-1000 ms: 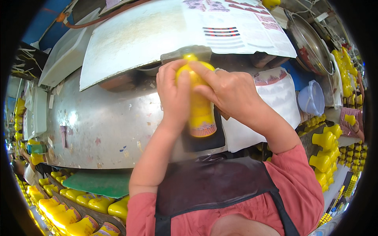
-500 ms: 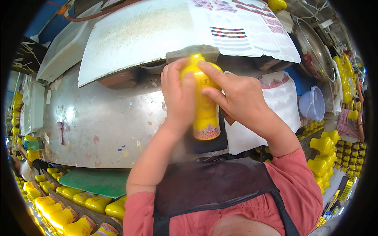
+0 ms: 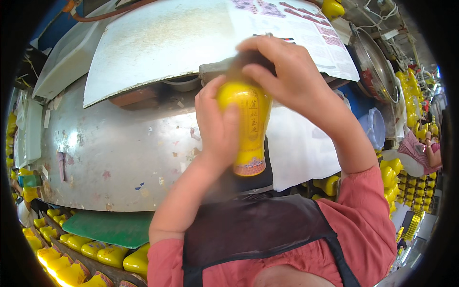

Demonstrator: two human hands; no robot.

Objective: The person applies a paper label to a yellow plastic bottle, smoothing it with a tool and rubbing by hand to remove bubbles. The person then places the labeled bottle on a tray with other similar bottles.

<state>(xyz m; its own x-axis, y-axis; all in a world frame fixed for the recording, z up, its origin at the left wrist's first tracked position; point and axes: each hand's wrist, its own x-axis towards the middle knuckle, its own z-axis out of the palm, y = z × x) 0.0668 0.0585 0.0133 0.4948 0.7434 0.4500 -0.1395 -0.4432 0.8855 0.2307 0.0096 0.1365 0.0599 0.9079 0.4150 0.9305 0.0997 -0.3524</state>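
Note:
My left hand (image 3: 216,125) is closed around the left side of a glossy yellow bottle (image 3: 252,134), with wide shoulders and a narrow waist. Ornament and dark characters run down its front, and a purple and pink patterned band rings its base, which points toward me. Just beyond the bottle's neck, my right hand (image 3: 287,64) is curled, thumb and fingers around a dark, blurred thing (image 3: 251,62) I cannot make out. The bottle's neck is hidden behind that blur. A grey block (image 3: 213,71) shows behind it, and a black cloth or pad (image 3: 260,183) lies beneath the base.
A pale board (image 3: 162,38) with printed decal sheets (image 3: 306,28) spans the far side. White paper (image 3: 301,153) lies right of the bottle. A lilac bucket (image 3: 374,128) and metal basin (image 3: 375,62) stand at right. Yellow bottles (image 3: 112,256) line the lower left beside a green board (image 3: 110,229).
My right hand has left the bottle's shoulder and moved up past the neck, now around a dark thing. My left hand still grips the bottle, and the view has shifted slightly.

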